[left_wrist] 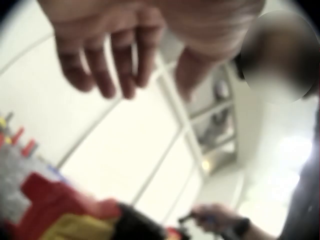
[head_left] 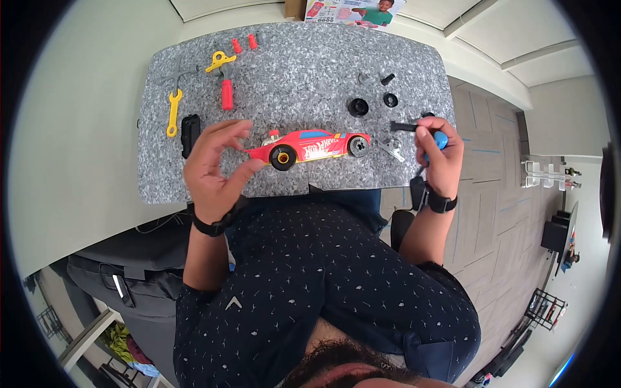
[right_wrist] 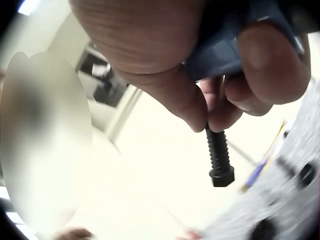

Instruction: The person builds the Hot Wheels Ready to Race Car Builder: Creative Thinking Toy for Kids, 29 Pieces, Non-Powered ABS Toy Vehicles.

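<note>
Left hand (head_left: 217, 165) was spread, empty, near red toy car (head_left: 317, 145) on worktop (head_left: 291, 77); right hand (head_left: 443, 161) pinched black bolt (right_wrist: 219, 152), held blue object (head_left: 441, 139); car seemed light, rigid, best gripped mid-body.

A red toy car (head_left: 317, 146) is showing its lettered flank, its tail lying just beside the left hand (head_left: 210, 169). A black threaded bolt (right_wrist: 219, 156) is jutting, hex head outward, from the right hand (head_left: 441, 161), which is also gripping a blue tool (head_left: 440, 140).
</note>
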`<action>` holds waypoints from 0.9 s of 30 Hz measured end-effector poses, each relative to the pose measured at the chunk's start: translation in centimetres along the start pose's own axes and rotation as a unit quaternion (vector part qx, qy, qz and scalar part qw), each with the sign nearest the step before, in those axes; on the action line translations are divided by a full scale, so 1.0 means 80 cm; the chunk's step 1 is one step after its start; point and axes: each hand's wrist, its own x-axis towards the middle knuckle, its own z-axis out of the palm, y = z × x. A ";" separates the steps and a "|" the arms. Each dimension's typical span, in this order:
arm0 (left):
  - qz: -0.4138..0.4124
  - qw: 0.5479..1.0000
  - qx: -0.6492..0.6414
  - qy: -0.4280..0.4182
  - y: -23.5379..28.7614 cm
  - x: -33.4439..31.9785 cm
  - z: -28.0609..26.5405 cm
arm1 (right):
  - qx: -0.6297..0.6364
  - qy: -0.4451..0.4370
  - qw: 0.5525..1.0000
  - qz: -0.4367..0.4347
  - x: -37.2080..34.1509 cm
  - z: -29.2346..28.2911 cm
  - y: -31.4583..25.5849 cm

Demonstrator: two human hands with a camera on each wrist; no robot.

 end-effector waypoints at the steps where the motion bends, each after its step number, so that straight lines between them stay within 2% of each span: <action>1: -0.012 0.998 -0.063 -0.008 0.012 0.002 0.017 | 0.058 -0.049 0.997 -0.015 -0.012 0.018 -0.012; 2: -0.023 0.992 -0.126 -0.016 0.022 0.004 0.034 | 0.116 -0.097 0.988 -0.031 -0.021 0.037 -0.021; 5: 0.035 0.967 -0.250 -0.047 0.024 0.003 0.086 | 0.150 -0.217 0.964 -0.042 -0.035 0.103 -0.037; 9: 0.063 0.983 -0.171 -0.029 0.018 -0.007 0.080 | 0.177 -0.296 0.938 0.024 -0.044 0.151 -0.030; 12: -0.057 0.981 -0.178 0.048 0.028 -0.006 0.062 | 0.217 -0.237 0.946 -0.041 -0.037 0.150 -0.011; 13: -0.038 0.992 -0.114 0.038 0.018 -0.002 0.053 | 0.265 -0.242 0.930 -0.076 -0.029 0.146 -0.002; 16: -0.057 0.997 0.046 -0.036 0.000 -0.004 0.032 | 0.317 -0.207 0.917 -0.124 -0.019 0.137 -0.008; 19: -0.050 0.987 0.125 -0.084 -0.001 -0.004 0.040 | 0.338 -0.230 0.895 -0.179 -0.015 0.143 -0.018; 23: 0.001 0.981 0.161 -0.107 -0.025 -0.007 0.052 | 0.348 -0.267 0.867 -0.237 -0.012 0.162 -0.030; 25: 0.046 0.976 0.184 -0.104 -0.028 -0.007 0.052 | 0.341 -0.282 0.864 -0.239 -0.014 0.175 -0.032; 27: 0.037 0.980 0.177 -0.086 -0.020 -0.005 0.053 | 0.325 -0.302 0.867 -0.226 -0.015 0.185 -0.035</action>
